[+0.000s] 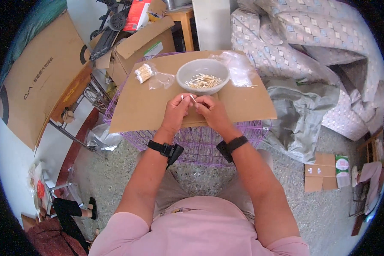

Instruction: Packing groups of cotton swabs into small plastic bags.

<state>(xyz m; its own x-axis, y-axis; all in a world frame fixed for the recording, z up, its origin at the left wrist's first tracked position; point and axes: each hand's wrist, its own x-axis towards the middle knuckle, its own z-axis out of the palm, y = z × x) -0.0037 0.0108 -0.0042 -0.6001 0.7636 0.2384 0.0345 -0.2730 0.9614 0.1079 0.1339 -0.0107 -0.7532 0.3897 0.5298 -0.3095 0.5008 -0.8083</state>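
Both my hands meet over the near edge of a cardboard sheet, just in front of a grey bowl. Cotton swabs lie in a loose pile inside it. My left hand is closed in a pinch, with the white tip of a cotton swab sticking up from the fingers. Close beside it, my right hand pinches another cotton swab, tilted to the left. To the left of the bowl sits a bundle of cotton swabs in a clear bag.
Clear plastic bags lie right of the bowl, with a loose swab beside them. A purple wire cage supports the cardboard. Cardboard boxes stand behind at left; a patterned cover drapes at right. Another person's foot shows lower left.
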